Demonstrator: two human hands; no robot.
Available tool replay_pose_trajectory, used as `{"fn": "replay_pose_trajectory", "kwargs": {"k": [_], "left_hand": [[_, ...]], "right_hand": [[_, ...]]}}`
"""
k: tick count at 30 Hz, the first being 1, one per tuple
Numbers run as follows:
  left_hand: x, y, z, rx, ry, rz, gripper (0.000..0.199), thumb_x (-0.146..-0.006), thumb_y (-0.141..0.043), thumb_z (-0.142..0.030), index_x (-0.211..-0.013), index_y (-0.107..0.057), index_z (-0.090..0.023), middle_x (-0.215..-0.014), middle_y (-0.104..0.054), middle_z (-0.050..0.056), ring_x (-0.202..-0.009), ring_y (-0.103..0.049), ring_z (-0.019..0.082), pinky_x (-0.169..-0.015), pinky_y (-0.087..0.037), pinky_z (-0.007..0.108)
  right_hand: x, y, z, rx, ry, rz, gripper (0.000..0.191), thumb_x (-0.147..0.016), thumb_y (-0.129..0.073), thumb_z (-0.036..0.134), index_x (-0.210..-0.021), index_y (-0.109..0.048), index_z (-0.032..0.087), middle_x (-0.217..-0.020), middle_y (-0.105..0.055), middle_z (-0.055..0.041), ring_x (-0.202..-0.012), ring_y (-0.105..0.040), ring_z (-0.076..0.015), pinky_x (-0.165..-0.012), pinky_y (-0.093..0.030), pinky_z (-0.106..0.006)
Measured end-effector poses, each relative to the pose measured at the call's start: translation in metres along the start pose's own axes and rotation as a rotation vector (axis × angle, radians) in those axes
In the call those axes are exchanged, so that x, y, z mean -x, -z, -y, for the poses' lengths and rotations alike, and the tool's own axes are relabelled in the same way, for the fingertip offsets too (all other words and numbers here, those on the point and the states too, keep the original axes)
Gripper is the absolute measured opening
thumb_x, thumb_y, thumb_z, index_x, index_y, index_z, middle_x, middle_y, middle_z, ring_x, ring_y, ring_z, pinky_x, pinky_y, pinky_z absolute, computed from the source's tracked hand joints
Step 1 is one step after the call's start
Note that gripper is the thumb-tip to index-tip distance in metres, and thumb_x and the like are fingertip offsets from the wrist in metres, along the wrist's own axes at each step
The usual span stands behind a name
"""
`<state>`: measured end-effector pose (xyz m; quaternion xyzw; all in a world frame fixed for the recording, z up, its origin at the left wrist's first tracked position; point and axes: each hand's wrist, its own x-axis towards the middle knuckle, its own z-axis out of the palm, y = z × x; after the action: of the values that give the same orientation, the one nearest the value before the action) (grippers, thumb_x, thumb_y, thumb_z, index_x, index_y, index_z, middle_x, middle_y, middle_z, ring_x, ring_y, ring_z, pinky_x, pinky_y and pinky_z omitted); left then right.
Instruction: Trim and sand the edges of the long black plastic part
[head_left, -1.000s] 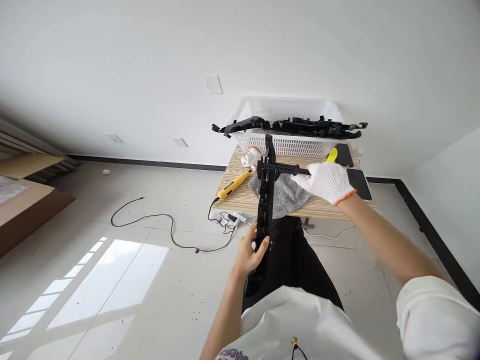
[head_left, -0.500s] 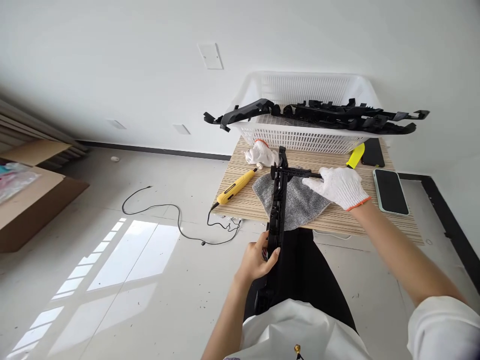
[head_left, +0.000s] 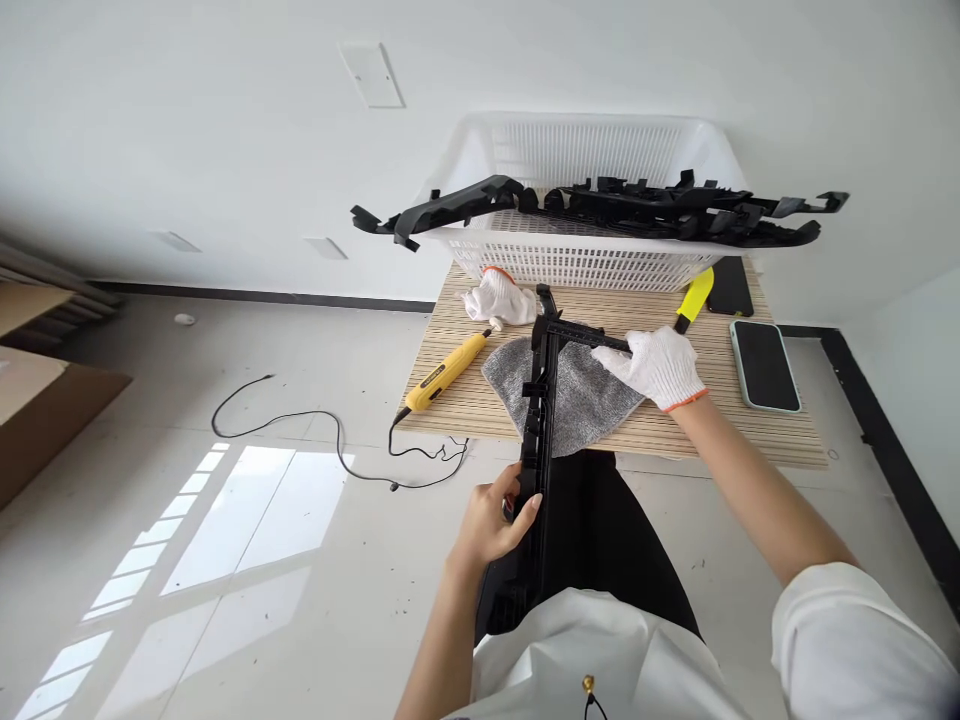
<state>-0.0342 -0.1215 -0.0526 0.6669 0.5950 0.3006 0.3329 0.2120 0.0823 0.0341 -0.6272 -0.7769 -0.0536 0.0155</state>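
Note:
My bare left hand [head_left: 495, 520] grips a long black plastic trim part [head_left: 534, 430] near its lower end, fingers wrapped round its edge. The part points away from me, its far end over a grey cloth [head_left: 592, 400] on the table. In a white knit glove with an orange cuff, my right hand [head_left: 660, 368] is closed on a slim black caliper [head_left: 589, 332]. The caliper lies across the far end of the trim part, its jaw end against it; exact contact is too dark to make out.
A white basket [head_left: 570, 262] at the back holds several black trim parts [head_left: 637, 208] that overhang its sides. On the table [head_left: 750, 435] are a yellow corded tool [head_left: 448, 372], a loose glove [head_left: 499, 298], a yellow-handled knife [head_left: 696, 295] and two phones [head_left: 765, 365]. A cable [head_left: 330, 412] trails over the floor.
The whole view has shifted, so things appear slightly farther left and higher. Both hands keep their holds, and the caliper stays at the far end of the trim part.

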Motion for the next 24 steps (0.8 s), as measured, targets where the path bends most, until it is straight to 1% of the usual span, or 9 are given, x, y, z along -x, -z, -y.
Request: {"fn": "replay_pose_trajectory", "kwargs": {"k": [5, 7, 9, 11, 13, 16, 19, 21, 24], "left_hand": [[-0.007, -0.001, -0.014, 0.114, 0.090, -0.033, 0.035, -0.093, -0.052, -0.042, -0.118, -0.057, -0.018, -0.059, -0.058, -0.004, -0.052, -0.050, 0.012, -0.055, -0.041, 0.024], [-0.012, -0.005, -0.025, 0.141, 0.119, -0.069, 0.036, -0.092, -0.054, -0.043, -0.117, -0.057, -0.018, -0.059, -0.060, -0.003, -0.052, -0.052, 0.013, -0.053, -0.040, 0.024], [-0.019, -0.010, -0.038, 0.149, 0.143, -0.098, 0.035, -0.091, -0.056, -0.043, -0.116, -0.058, -0.019, -0.059, -0.060, -0.004, -0.052, -0.053, 0.014, -0.051, -0.038, 0.024], [-0.026, -0.013, -0.051, 0.164, 0.155, -0.133, 0.034, -0.091, -0.057, -0.043, -0.116, -0.057, -0.021, -0.061, -0.062, -0.004, -0.053, -0.054, 0.014, -0.050, -0.037, 0.024], [-0.035, -0.014, -0.063, 0.170, 0.147, -0.166, 0.034, -0.091, -0.058, -0.042, -0.118, -0.055, -0.022, -0.065, -0.065, -0.003, -0.054, -0.056, 0.014, -0.051, -0.038, 0.024], [-0.049, -0.011, -0.074, 0.126, 0.094, -0.195, 0.036, -0.089, -0.062, -0.041, -0.119, -0.053, -0.024, -0.074, -0.069, -0.001, -0.063, -0.062, 0.016, -0.059, -0.046, 0.027], [-0.064, -0.009, -0.080, 0.154, 0.028, -0.220, 0.035, -0.089, -0.063, -0.038, -0.120, -0.053, -0.024, -0.092, -0.072, 0.002, -0.081, -0.068, 0.019, -0.072, -0.052, 0.030], [-0.074, -0.012, -0.082, 0.226, 0.002, -0.250, 0.036, -0.090, -0.061, -0.038, -0.123, -0.053, -0.024, -0.099, -0.070, 0.003, -0.089, -0.068, 0.019, -0.077, -0.053, 0.031], [-0.089, -0.020, -0.083, 0.399, 0.040, -0.264, 0.036, -0.093, -0.058, -0.041, -0.124, -0.053, -0.023, -0.098, -0.067, 0.004, -0.085, -0.068, 0.018, -0.075, -0.056, 0.031]], "right_hand": [[0.007, 0.001, 0.006, -0.051, -0.059, -0.056, 0.080, -0.087, -0.023, 0.078, -0.081, -0.070, 0.013, -0.068, -0.063, -0.0156, -0.077, -0.062, -0.0321, -0.061, -0.031, -0.033], [0.011, 0.006, 0.013, -0.154, -0.102, -0.019, 0.076, -0.088, -0.026, 0.077, -0.083, -0.067, 0.014, -0.070, -0.063, -0.0148, -0.078, -0.061, -0.0307, -0.061, -0.032, -0.032], [0.017, 0.014, 0.021, -0.376, -0.118, 0.078, 0.068, -0.088, -0.031, 0.076, -0.086, -0.064, 0.017, -0.071, -0.064, -0.0108, -0.073, -0.061, -0.0258, -0.059, -0.033, -0.030], [0.020, 0.023, 0.027, -0.659, -0.070, 0.174, 0.062, -0.086, -0.038, 0.077, -0.089, -0.061, 0.019, -0.072, -0.065, -0.0060, -0.069, -0.061, -0.0207, -0.059, -0.036, -0.029], [0.020, 0.029, 0.030, -0.856, -0.006, 0.191, 0.058, -0.083, -0.045, 0.076, -0.092, -0.060, 0.020, -0.078, -0.067, -0.0034, -0.070, -0.061, -0.0185, -0.063, -0.040, -0.029], [0.015, 0.031, 0.027, -0.930, -0.015, 0.117, 0.060, -0.079, -0.055, 0.073, -0.106, -0.059, 0.020, -0.083, -0.067, -0.0026, -0.074, -0.063, -0.0190, -0.068, -0.044, -0.031], [0.009, 0.028, 0.022, -0.882, -0.047, -0.039, 0.075, -0.078, -0.058, 0.071, -0.130, -0.048, 0.019, -0.090, -0.069, -0.0033, -0.078, -0.064, -0.0200, -0.075, -0.047, -0.034], [0.005, 0.026, 0.020, -0.798, -0.008, -0.161, 0.085, -0.080, -0.057, 0.070, -0.143, -0.037, 0.017, -0.108, -0.068, -0.0088, -0.090, -0.065, -0.0223, -0.082, -0.048, -0.036], [-0.001, 0.027, 0.016, -0.600, 0.052, -0.255, 0.087, -0.086, -0.050, 0.067, -0.151, -0.027, 0.014, -0.137, -0.054, -0.0175, -0.112, -0.060, -0.0286, -0.089, -0.048, -0.039]]}}
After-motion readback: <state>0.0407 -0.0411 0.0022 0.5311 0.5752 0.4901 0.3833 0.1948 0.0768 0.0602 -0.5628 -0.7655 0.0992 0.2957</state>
